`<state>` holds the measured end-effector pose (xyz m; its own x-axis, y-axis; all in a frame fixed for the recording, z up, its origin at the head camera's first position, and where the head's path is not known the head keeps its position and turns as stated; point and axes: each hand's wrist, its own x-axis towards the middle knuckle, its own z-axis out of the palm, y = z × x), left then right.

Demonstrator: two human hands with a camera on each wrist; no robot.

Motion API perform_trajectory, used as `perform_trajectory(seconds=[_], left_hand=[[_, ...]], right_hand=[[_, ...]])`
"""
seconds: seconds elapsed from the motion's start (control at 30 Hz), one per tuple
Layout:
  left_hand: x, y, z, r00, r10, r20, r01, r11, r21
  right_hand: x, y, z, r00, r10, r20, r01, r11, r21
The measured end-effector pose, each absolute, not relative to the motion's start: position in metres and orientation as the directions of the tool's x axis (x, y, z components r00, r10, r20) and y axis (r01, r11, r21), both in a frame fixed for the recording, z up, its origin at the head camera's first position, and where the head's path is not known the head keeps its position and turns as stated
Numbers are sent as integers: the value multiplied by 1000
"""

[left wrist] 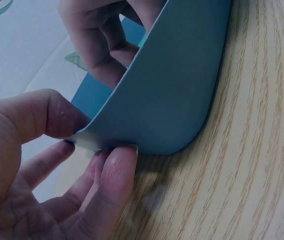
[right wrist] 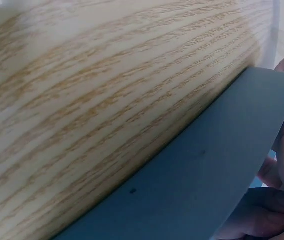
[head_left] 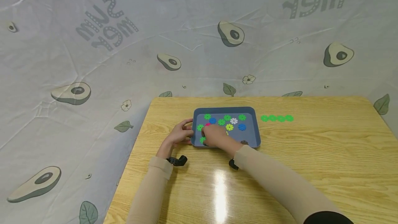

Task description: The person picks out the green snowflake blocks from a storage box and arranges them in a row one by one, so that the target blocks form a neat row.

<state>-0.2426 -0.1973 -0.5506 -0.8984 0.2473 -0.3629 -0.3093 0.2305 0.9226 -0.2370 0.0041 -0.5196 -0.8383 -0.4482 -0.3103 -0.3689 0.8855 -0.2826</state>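
A grey-blue tray (head_left: 245, 137) holds several notched plastic discs: green ones, such as the green disc (head_left: 227, 117), a blue disc (head_left: 242, 127), a white disc (head_left: 234, 121) and a yellow disc (head_left: 229, 127). My left hand (head_left: 179, 134) pinches the tray's left wall; in the left wrist view its thumb (left wrist: 64, 117) lies at the rim and the fingers meet the outside. Over the near wall, my right hand (head_left: 215, 136) reaches into the tray, fingers bent down beside a green disc (head_left: 202, 140). The wall hides its fingertips in the left wrist view, so I cannot tell whether they hold anything.
Right of the tray, several green discs form a joined row (head_left: 276, 118) on the wooden table (head_left: 311, 155). A brown disc (head_left: 244, 142) lies by the tray's near right corner. Behind the table hangs a pale cloth (head_left: 192, 44) printed with avocados.
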Motion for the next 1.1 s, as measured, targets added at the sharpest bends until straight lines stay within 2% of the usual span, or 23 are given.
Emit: perform_trajectory(seconds=[0.4, 0.8, 1.1], left_hand=[[-240, -198, -549, -898, 236, -372, -320, 230, 919], [-241, -198, -549, -899, 231, -372, -325, 217, 921], [-242, -197, -549, -896, 244, -371, -324, 211, 922]], right_hand=[[-236, 3, -522, -842, -429, -327, -312, 882, -352], [-233, 9, -521, -840, -489, -238, -345, 817, -461], [-231, 26, -507, -859, -473, -196, -295, 770, -565]])
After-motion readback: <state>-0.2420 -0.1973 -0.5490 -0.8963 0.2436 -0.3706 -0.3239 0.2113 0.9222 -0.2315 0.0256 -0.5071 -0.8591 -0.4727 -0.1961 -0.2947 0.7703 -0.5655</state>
